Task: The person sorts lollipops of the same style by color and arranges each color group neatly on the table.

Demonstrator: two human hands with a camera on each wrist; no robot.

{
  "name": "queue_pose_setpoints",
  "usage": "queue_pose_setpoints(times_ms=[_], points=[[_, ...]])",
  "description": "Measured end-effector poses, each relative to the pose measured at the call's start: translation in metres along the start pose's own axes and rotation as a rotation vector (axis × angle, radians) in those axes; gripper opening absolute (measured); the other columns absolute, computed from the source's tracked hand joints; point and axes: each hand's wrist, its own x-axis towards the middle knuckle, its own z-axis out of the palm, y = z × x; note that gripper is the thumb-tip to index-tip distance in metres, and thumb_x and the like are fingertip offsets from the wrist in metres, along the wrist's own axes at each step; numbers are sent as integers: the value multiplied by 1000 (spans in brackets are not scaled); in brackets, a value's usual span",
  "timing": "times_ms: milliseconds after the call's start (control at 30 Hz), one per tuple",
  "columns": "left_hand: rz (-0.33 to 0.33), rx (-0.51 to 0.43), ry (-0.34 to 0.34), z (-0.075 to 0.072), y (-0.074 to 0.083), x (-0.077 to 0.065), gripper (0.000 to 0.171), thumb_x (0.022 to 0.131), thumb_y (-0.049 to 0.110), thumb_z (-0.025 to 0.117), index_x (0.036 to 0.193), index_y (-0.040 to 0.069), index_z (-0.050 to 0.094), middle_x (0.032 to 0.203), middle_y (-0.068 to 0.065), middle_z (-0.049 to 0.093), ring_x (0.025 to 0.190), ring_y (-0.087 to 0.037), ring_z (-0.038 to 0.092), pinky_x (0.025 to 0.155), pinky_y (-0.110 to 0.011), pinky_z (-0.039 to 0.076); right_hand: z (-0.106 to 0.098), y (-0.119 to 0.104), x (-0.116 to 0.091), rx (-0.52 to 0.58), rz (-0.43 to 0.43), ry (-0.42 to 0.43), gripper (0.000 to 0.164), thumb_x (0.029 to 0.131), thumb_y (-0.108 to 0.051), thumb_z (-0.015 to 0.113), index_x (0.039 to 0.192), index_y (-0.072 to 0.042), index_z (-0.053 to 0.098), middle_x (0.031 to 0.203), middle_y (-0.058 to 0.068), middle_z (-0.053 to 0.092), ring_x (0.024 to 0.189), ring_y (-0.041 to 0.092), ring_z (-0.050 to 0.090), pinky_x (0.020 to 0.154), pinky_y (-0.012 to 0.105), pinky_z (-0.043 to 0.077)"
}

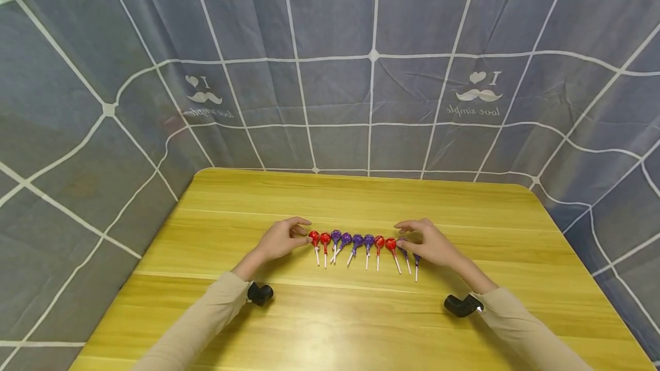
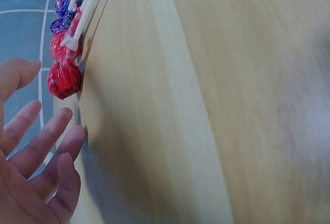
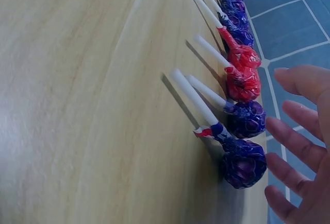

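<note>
Wrapped lollipops lie side by side in a row across the table, their white sticks toward the person. Two red lollipops [image 1: 325, 239] form the left end, several purple lollipops [image 1: 358, 240] fill the middle, then come two more reds [image 1: 391, 244]. At the right end are two purple lollipops [image 3: 243, 165], partly covered by the right hand in the head view. My left hand [image 1: 281, 238] is beside the leftmost red lollipop [image 2: 64, 80], fingers apart and loosely bent, holding nothing. Around the right end, my right hand [image 1: 430, 242] has its fingertips close by the purple candy heads, gripping none.
The wood-patterned table [image 1: 330, 314] reaches back to a grey-blue curtain [image 1: 335, 90] with white grid lines, which also hangs along both sides. Black wrist cameras sit at the left cuff [image 1: 260, 294] and right cuff [image 1: 463, 306].
</note>
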Motion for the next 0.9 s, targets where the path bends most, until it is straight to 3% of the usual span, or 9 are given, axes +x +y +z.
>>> queue_pose_setpoints(times_ms=[233, 400, 500, 633, 900], points=[[-7, -16, 12, 5, 1, 2, 40, 86, 19, 71, 124, 8, 63, 106, -9, 69, 80, -14, 61, 63, -25, 46, 4, 3, 4, 48, -25, -55, 37, 86, -22, 72, 119, -6, 65, 106, 4, 70, 102, 23, 56, 91, 46, 43], [2, -33, 1, 8, 0, 5, 41, 86, 19, 72, 124, 7, 62, 106, -10, 68, 79, -13, 59, 63, -23, 45, 7, 7, 8, 97, -58, -95, 35, 88, -20, 71, 117, -2, 64, 106, 5, 71, 101, 25, 62, 92, 43, 46], [4, -40, -3, 11, -3, 6, 40, 86, 20, 72, 123, 7, 63, 105, -9, 68, 79, -13, 57, 65, -23, 45, 8, 8, 10, 112, -78, -117, 34, 89, -20, 70, 116, 0, 64, 106, 9, 71, 97, 25, 65, 84, 35, 51], [8, -57, -3, 13, -5, 7, 39, 86, 19, 72, 122, 7, 63, 105, -8, 68, 78, -12, 54, 66, -23, 43, 9, 9, 12, 88, -75, -135, 32, 89, -21, 70, 114, -1, 66, 102, 7, 71, 91, 18, 63, 74, 24, 48], [36, -106, -55, 12, -3, 7, 40, 88, 16, 69, 125, 3, 60, 108, -13, 67, 81, -15, 54, 66, -23, 43, 11, 12, 15, 64, -83, -157, 29, 88, -22, 70, 111, -4, 69, 96, 2, 72, 84, 7, 60, 69, 22, 46]])
